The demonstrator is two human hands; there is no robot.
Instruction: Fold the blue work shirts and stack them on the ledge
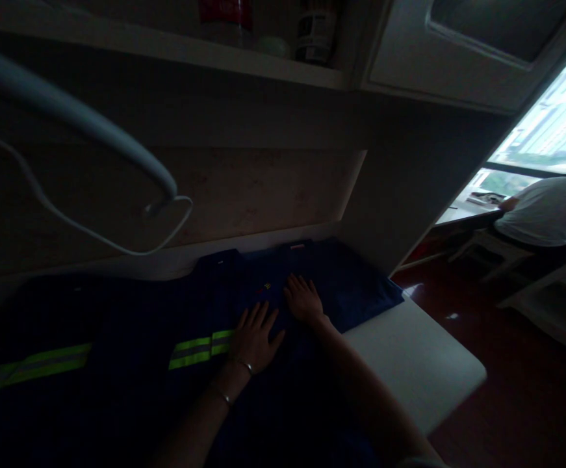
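A dark blue work jacket (355, 286) with yellow-green reflective bands (191, 352) and a small red and yellow emblem lies spread on the white table (424, 364). My left hand (255, 338) rests flat on the cloth with its fingers spread, beside the end of a reflective band. To its right, my right hand (304, 298) also lies flat on the jacket, fingers stretched out near the emblem. Neither hand grips anything. Dark cloth with another reflective band (34, 367) stretches to the left; in the dim light I cannot tell where one garment ends.
Over the table hangs a pale curved tube (92, 127) with a white cord (88, 231). A shelf (166, 55) holding containers runs above. At the right, a person in a light top (546, 211) sits by a window, near white furniture. The floor is dark red.
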